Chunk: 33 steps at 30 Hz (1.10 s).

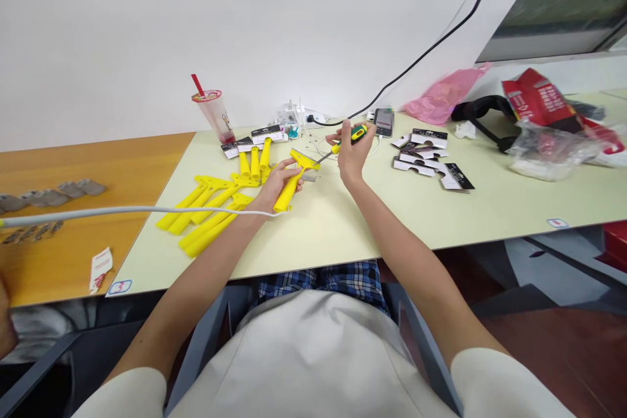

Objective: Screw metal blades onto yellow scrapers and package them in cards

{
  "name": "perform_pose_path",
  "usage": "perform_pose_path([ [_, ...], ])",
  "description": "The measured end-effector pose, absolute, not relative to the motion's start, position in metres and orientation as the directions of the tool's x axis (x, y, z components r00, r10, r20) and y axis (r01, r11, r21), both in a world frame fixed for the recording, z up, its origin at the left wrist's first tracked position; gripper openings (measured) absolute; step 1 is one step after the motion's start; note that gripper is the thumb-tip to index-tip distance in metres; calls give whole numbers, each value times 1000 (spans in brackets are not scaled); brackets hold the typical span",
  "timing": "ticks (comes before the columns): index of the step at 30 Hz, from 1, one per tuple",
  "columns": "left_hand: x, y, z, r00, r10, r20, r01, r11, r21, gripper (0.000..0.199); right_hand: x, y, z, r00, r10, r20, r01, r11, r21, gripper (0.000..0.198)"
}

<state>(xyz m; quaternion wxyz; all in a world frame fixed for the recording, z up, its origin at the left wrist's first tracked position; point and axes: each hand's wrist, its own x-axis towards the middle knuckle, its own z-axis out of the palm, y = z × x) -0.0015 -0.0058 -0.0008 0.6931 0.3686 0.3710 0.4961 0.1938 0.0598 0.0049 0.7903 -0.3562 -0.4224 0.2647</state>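
My left hand (279,185) is closed around a yellow scraper (290,188), its wide head turned up and away from me. In my right hand (353,155) is a screwdriver (359,133) with a green and yellow handle. The screwdriver's shaft slants down to the left and its tip meets the scraper's head. To the left of my left hand lie several more yellow scrapers (203,238), some with their handles pointing at me. A small grey piece (310,177) is on the table just behind the held scraper.
Black-and-white card packaging (424,160) lies right of my hands. A phone (383,123), a power strip (313,116) and a cup with a straw (215,117) stand along the wall. Plastic bags (543,150) sit far right. A white cable (147,209) crosses in front of my left forearm.
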Motion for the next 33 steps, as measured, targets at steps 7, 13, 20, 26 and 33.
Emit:
perform_pose_path([
  [7,-1,-4,-5,256,955,-147,-403,244,882,62,195,64,1,496,702,511,-72,620,-782,58],
  [13,-1,-3,-5,262,952,-156,-403,255,879,63,193,58,3,480,701,527,-69,629,-774,55],
  [20,-9,-4,10,232,957,-173,-399,256,881,61,190,43,6,313,687,655,-5,691,-723,48],
  [26,-11,-19,24,116,988,-100,-265,128,956,53,201,32,-1,25,666,745,103,740,-665,57],
  [33,-8,-25,19,41,978,-204,-269,207,941,48,203,27,-26,92,816,571,74,566,-821,83],
])
